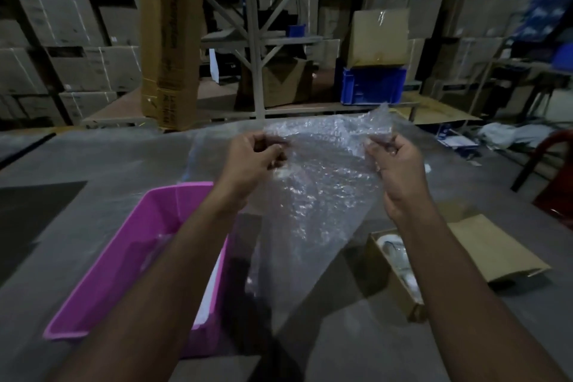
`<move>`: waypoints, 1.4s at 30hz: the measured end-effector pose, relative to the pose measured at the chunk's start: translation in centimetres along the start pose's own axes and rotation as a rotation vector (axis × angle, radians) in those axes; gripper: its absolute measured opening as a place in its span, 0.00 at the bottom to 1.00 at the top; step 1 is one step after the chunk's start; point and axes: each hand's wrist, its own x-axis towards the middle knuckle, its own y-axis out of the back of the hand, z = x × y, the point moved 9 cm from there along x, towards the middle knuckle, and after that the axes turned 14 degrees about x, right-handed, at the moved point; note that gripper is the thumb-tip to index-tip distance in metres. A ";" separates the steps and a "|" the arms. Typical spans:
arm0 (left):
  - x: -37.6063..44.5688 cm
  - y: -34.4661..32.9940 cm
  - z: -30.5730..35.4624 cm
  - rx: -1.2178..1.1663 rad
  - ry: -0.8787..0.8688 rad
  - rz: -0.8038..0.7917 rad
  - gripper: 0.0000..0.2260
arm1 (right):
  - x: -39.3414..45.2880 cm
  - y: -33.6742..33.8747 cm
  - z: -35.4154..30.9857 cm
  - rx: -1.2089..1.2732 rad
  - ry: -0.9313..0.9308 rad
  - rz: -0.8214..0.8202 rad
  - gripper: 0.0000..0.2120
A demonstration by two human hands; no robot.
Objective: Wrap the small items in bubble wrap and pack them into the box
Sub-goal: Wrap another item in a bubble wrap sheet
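A clear sheet of bubble wrap (319,195) hangs in the air above the grey table (93,164). My left hand (254,161) pinches its upper left edge and my right hand (397,167) pinches its upper right edge, so the sheet is spread between them and droops to a point. Below my right forearm lies an open brown cardboard box (387,267) with white wrapped items inside. A pink plastic bin (124,260) sits under my left forearm; its contents are mostly hidden by the arm.
A flat brown cardboard piece (483,248) lies right of the box. A red chair (555,170) stands at the table's right edge. Behind the table are a tall cardboard carton (169,37), a blue crate (373,85) and stacked boxes on racks.
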 end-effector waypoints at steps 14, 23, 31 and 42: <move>-7.5 -0.4 -3.8 0.041 -0.032 0.152 0.07 | -4.1 4.8 3.7 -0.047 -0.119 -0.034 0.03; -13.8 -3.6 -9.9 0.152 0.223 -0.057 0.07 | -9.7 7.4 8.1 -0.220 -0.216 -0.213 0.10; -15.7 -4.6 -11.7 0.214 0.199 -0.050 0.07 | -13.4 9.1 10.6 -0.192 -0.432 -0.278 0.05; -17.0 -4.9 -13.2 -0.013 0.287 0.026 0.11 | -13.6 10.4 11.5 -0.147 -0.413 -0.143 0.09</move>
